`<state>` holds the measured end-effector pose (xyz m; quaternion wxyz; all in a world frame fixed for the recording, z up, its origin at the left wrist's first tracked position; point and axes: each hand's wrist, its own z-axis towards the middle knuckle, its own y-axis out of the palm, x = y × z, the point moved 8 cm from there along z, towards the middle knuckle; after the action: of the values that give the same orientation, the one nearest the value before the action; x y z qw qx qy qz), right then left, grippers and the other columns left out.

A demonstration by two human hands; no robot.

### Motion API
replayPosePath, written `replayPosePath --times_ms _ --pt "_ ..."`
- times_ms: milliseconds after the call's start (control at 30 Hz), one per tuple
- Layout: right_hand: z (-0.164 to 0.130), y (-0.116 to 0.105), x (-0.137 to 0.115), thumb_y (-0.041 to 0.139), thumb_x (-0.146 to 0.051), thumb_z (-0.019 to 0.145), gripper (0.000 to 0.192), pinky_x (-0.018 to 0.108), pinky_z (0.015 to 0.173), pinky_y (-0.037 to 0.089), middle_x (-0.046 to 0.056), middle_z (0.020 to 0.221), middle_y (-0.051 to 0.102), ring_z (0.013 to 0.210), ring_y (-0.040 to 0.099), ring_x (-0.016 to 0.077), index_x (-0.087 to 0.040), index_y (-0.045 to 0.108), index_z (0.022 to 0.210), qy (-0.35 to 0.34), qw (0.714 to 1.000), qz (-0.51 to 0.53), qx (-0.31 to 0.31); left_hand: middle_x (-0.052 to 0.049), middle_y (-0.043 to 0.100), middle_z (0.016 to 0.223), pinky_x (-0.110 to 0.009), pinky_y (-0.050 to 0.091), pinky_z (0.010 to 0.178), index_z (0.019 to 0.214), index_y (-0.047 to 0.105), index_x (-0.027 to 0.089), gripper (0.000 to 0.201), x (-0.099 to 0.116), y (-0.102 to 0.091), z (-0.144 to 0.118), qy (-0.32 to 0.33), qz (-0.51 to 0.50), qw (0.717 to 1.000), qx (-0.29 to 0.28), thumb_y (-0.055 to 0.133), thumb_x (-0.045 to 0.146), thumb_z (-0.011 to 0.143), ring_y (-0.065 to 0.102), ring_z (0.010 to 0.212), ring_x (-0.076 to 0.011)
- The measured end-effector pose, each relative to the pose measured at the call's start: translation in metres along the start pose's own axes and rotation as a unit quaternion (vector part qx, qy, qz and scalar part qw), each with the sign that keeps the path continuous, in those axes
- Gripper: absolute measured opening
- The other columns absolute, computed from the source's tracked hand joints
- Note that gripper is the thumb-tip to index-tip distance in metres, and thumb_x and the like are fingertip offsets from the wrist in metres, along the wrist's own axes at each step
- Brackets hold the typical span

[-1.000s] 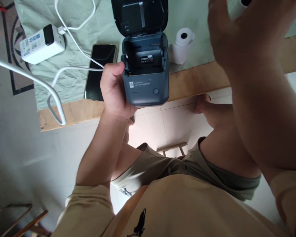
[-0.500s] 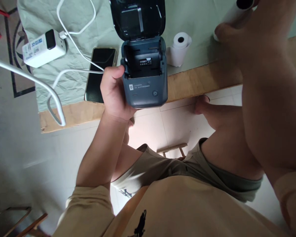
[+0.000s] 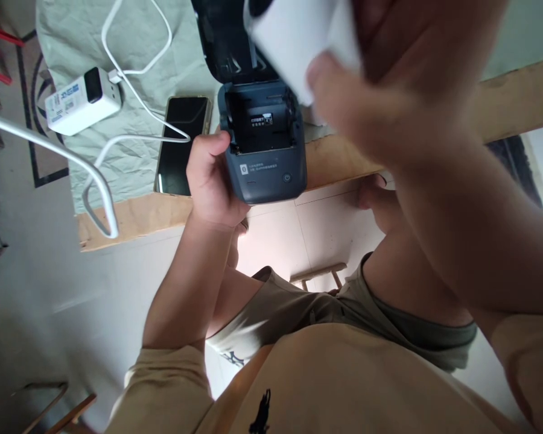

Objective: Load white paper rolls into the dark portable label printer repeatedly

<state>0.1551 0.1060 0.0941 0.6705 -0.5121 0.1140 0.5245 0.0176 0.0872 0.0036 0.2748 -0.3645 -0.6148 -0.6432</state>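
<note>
Dim light overall, brightest on the floor (image 3: 274,241) between the legs (image 3: 416,259), with the right grip (image 3: 384,96) blurred.

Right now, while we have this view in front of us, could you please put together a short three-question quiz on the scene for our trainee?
1. What does the right hand hold?
2. True or false: the portable printer in the left hand has its lid closed.
3. The visible plugged-in end of the white cable sits in: A) the smartphone; B) the white power bank; C) the portable printer.

Key:
1. A white paper roll, blurred and partly out of frame.
2. False; it stands open.
3. B.
</note>
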Motion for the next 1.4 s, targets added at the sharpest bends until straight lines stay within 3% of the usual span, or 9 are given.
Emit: replayPosePath --times_ms 100,200,333,533,767,900,1067,1267,1400 --pt "-0.005 0.015 -0.02 0.05 -0.025 0.071 0.038 0.026 0.081 0.045 0.002 0.103 0.064 0.092 0.061 0.013 -0.011 0.058 0.105 -0.08 0.988 -0.132 -0.003 -0.004 0.067 0.098 -0.041 0.04 0.103 0.086 0.059 0.021 0.02 0.002 0.003 -0.002 0.018 0.019 1.0 0.005 0.043 0.031 0.08 0.04 0.131 -0.028" --pt "-0.005 0.025 -0.013 0.048 -0.024 0.073 0.038 0.029 0.08 0.046 0.002 0.104 0.066 0.093 0.063 0.0157 -0.011 0.057 0.108 -0.05 0.978 -0.201 -0.023 -0.003 0.066 0.099 -0.042 0.044 0.098 0.086 0.057 0.021 0.016 0.0 0.008 -0.003 0.015 0.019 1.0 -0.02 0.043 0.029 0.081 0.047 0.124 -0.0279" --pt "-0.003 0.032 -0.006 0.046 -0.025 0.08 0.023 0.028 0.074 0.044 -0.002 0.097 0.066 0.085 0.063 0.014 -0.019 0.06 0.096 -0.05 0.962 -0.263 -0.055 -0.003 0.065 0.089 -0.04 0.044 0.098 0.088 0.057 0.022 0.017 0.0 0.007 -0.004 0.022 0.023 0.999 -0.025 0.043 0.027 0.08 0.052 0.118 -0.026" --pt "-0.006 0.03 -0.006 0.049 -0.022 0.076 0.024 0.028 0.07 0.042 -0.002 0.09 0.066 0.081 0.06 0.0132 -0.021 0.06 0.097 -0.073 0.967 -0.242 -0.044 -0.004 0.065 0.093 -0.039 0.044 0.099 0.089 0.056 0.022 0.018 -0.001 0.006 -0.003 0.019 0.035 0.999 -0.018 0.043 0.03 0.079 0.057 0.111 -0.0254" --pt "-0.008 0.033 -0.002 0.046 -0.03 0.081 0.027 0.025 0.075 0.044 -0.005 0.104 0.062 0.09 0.059 0.0101 -0.024 0.054 0.106 -0.08 0.973 -0.172 -0.133 -0.005 0.065 0.096 -0.038 0.042 0.101 0.09 0.056 0.022 0.02 -0.002 0.006 -0.001 0.02 0.05 0.998 -0.026 0.043 0.032 0.079 0.057 0.113 -0.0248" --pt "-0.007 0.034 -0.005 0.051 -0.023 0.079 0.038 0.025 0.08 0.045 -0.002 0.115 0.06 0.1 0.058 0.0128 -0.024 0.05 0.117 -0.072 0.975 -0.121 -0.171 -0.005 0.066 0.095 -0.04 0.042 0.101 0.092 0.058 0.023 0.02 -0.005 0.009 -0.001 0.004 0.045 0.998 -0.039 0.047 0.031 0.078 0.053 0.118 -0.0275" --pt "-0.006 0.032 -0.012 0.05 -0.022 0.079 0.035 0.031 0.085 0.044 -0.004 0.104 0.065 0.1 0.057 0.0167 -0.025 0.053 0.114 -0.093 0.972 -0.159 -0.142 -0.005 0.067 0.088 -0.043 0.04 0.102 0.091 0.06 0.023 0.022 -0.002 0.008 -0.003 0.009 0.039 0.999 -0.027 0.045 0.032 0.079 0.048 0.123 -0.0301" --pt "-0.004 0.01 -0.022 0.054 -0.029 0.072 0.037 0.029 0.083 0.045 0.004 0.097 0.061 0.089 0.057 0.0148 -0.011 0.056 0.104 -0.096 0.979 -0.172 -0.046 -0.003 0.067 0.088 -0.042 0.039 0.104 0.087 0.061 0.022 0.021 0.002 0.01 -0.003 0.022 0.042 0.998 -0.032 0.044 0.029 0.079 0.042 0.126 -0.0301" --pt "-0.007 0.007 -0.025 0.047 -0.027 0.075 0.034 0.027 0.084 0.045 0.002 0.104 0.059 0.09 0.057 0.013 -0.017 0.057 0.106 -0.1 0.977 -0.183 -0.035 -0.003 0.066 0.095 -0.041 0.035 0.106 0.087 0.059 0.023 0.021 0.001 0.009 -0.003 0.018 0.046 0.999 -0.018 0.043 0.033 0.079 0.036 0.132 -0.0287"
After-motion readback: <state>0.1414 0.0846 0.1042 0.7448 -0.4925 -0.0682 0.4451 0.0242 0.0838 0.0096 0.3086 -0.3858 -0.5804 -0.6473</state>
